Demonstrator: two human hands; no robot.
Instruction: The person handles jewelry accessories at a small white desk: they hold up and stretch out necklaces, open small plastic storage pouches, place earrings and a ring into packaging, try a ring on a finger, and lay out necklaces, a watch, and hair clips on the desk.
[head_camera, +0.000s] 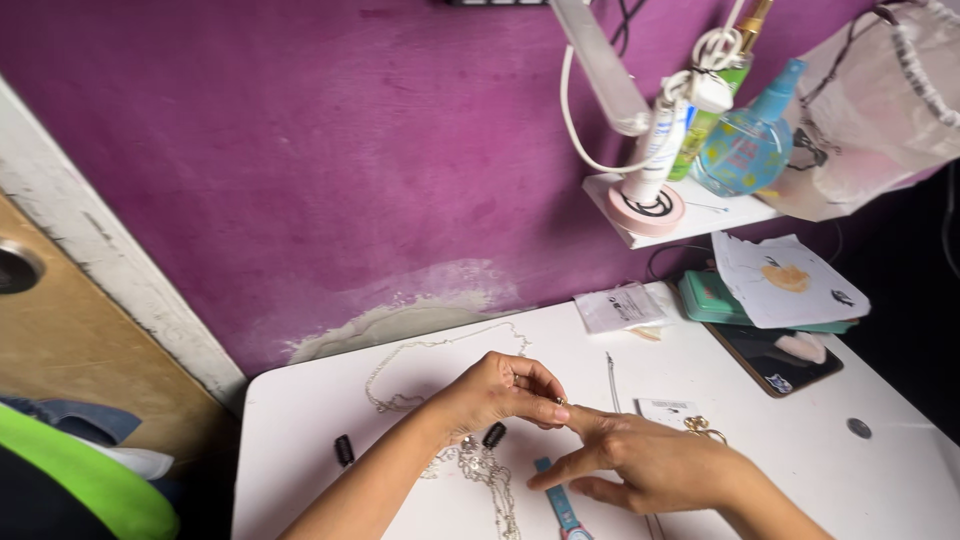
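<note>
The left hand (497, 392) pinches a small ring (561, 402) onto a finger of the spread-open right hand (650, 462), silver chains (487, 470) lying just beneath them.

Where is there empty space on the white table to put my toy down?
The near-left of the white table is bare, between its left edge and the small black clip. The far right corner past the coin is also bare. It is crowded in the middle: the left hand and right hand meet over silver chains and a blue watch.
</note>
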